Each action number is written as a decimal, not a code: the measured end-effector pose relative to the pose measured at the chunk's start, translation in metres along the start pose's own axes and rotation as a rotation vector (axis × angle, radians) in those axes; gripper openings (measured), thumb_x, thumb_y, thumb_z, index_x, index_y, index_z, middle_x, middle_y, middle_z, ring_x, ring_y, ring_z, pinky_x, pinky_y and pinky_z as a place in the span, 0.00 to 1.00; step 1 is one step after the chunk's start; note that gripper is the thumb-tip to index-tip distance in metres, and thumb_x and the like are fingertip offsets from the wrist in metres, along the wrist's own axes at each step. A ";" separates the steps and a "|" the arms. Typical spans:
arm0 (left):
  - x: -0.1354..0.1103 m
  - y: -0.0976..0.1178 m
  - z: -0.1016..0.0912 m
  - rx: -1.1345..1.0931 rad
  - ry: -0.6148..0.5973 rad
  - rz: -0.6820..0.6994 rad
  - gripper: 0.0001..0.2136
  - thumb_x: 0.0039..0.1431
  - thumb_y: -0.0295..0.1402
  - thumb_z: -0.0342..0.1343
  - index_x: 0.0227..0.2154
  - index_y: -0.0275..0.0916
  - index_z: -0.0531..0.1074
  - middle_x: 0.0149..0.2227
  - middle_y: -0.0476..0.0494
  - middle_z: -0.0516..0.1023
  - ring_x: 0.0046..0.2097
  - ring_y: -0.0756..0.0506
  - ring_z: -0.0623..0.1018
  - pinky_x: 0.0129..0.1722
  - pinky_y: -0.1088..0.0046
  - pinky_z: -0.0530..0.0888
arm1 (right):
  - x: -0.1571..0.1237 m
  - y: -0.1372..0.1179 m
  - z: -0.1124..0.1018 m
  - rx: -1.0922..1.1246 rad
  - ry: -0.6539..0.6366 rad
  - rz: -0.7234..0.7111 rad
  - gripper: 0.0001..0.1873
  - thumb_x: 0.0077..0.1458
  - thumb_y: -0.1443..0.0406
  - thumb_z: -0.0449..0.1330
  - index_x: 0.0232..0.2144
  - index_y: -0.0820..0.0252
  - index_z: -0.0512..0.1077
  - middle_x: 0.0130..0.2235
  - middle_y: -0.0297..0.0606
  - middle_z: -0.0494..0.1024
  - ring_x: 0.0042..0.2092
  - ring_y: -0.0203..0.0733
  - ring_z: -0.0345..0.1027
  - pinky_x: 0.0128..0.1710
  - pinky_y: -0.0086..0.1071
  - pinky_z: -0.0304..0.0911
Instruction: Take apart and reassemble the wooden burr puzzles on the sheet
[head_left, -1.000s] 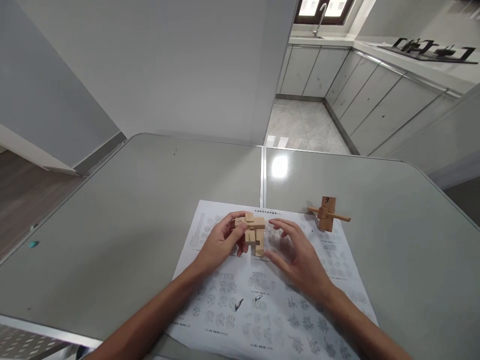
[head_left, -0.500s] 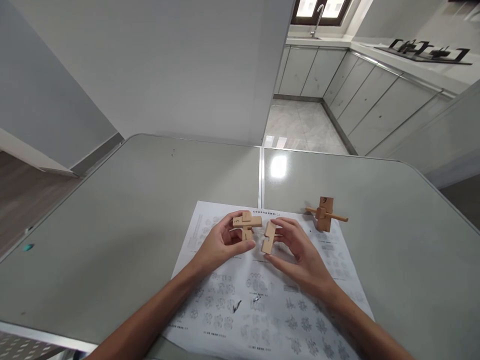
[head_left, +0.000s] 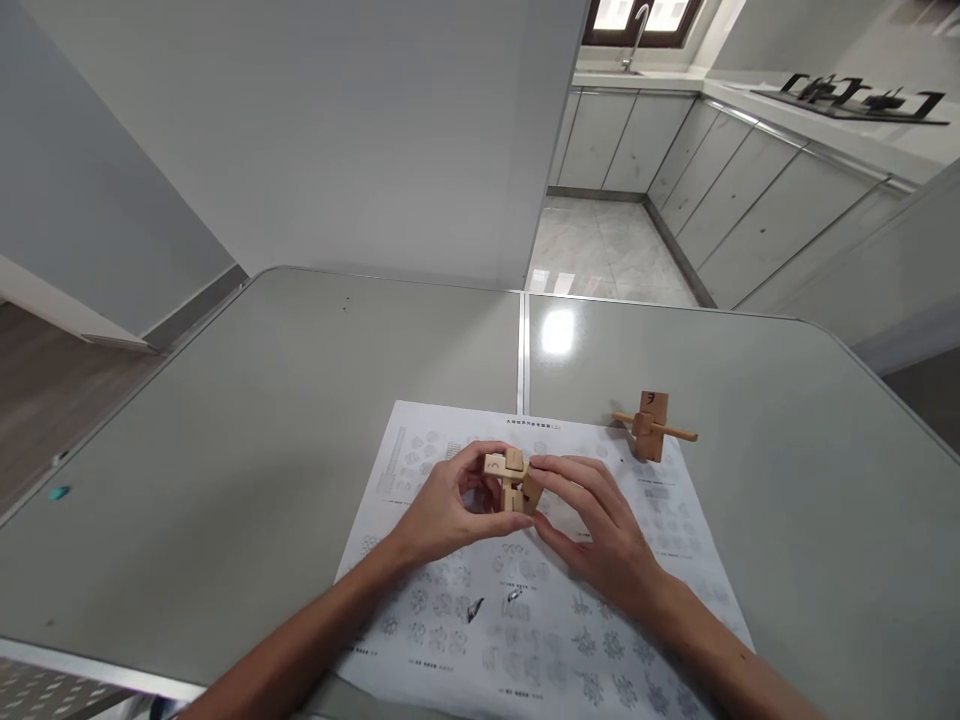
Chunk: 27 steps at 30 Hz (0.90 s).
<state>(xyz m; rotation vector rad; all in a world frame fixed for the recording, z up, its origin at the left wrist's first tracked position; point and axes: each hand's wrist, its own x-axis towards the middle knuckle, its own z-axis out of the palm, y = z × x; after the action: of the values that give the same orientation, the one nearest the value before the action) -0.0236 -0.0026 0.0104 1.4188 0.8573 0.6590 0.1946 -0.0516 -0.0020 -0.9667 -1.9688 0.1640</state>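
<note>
My left hand [head_left: 469, 495] grips a small assembly of interlocking wooden puzzle blocks [head_left: 513, 460], fingers behind it and thumb along its near side. The number 3 is inked on one of its blocks. Against the assembly's right side, my right hand [head_left: 592, 505] holds a notched wooden puzzle piece [head_left: 532, 490] between thumb and fingertips. The fingers hide much of that piece, so how far it sits in the assembly cannot be seen. Both hands are above a printed sheet [head_left: 540, 640] covered with small diagrams.
To the right, a second wooden puzzle [head_left: 651, 428] with a thin rod through it stands at the sheet's edge. Two small dark scraps [head_left: 475, 609] lie on the paper. A teal bit [head_left: 58, 493] is far left on the grey table [head_left: 247, 450].
My right hand has brought the notched piece leftward against the assembly. My left hand has shifted slightly right and toward me, with the assembly still in it.
</note>
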 end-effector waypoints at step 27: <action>-0.002 0.004 0.004 0.081 -0.069 0.079 0.35 0.47 0.43 0.76 0.58 0.44 0.74 0.46 0.40 0.81 0.46 0.41 0.78 0.47 0.62 0.77 | -0.006 -0.006 0.002 0.094 -0.089 0.098 0.43 0.62 0.71 0.65 0.73 0.46 0.52 0.64 0.47 0.70 0.65 0.57 0.64 0.60 0.57 0.68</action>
<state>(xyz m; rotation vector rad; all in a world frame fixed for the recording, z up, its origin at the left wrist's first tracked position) -0.0209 -0.0063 0.0145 1.5463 0.7842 0.6366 0.1918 -0.0590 -0.0043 -1.0101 -1.9770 0.3571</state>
